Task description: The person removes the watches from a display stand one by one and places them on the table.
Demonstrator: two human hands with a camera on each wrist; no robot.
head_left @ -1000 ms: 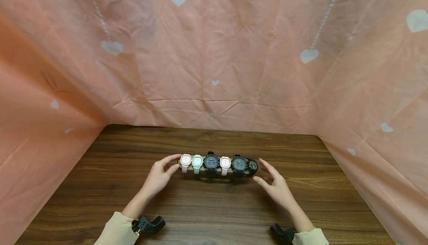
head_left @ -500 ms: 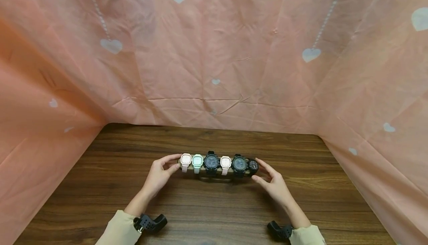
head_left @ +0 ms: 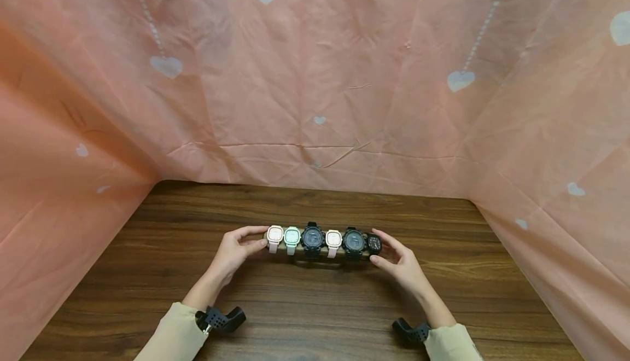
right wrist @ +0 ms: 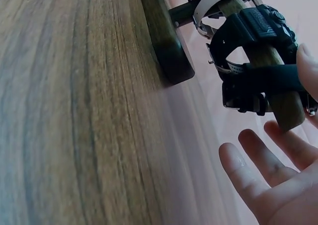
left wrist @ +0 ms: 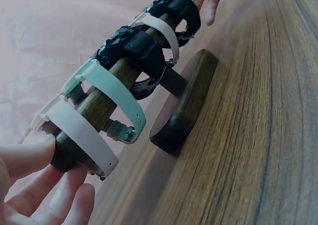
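Note:
A wooden watch stand bears a row of several wristwatches on its round bar. From left to right in the head view come a pink watch, a mint green watch, a black watch, another pink watch, a second black watch and a small square black watch. My left hand pinches the bar's left end beside the pink watch. At the right end, my right hand has thumb and fingers on both sides of the square watch, fingertips right at the bar.
The stand rests on a brown wood-grain table. Pink cloth with white hearts hangs behind and along both sides. A black camera mount sits on each wrist, the left mount and the right mount.
My right hand has moved left, closing in from just beside the stand's right end to around it. The left hand stays at the left end, and the watches keep their order.

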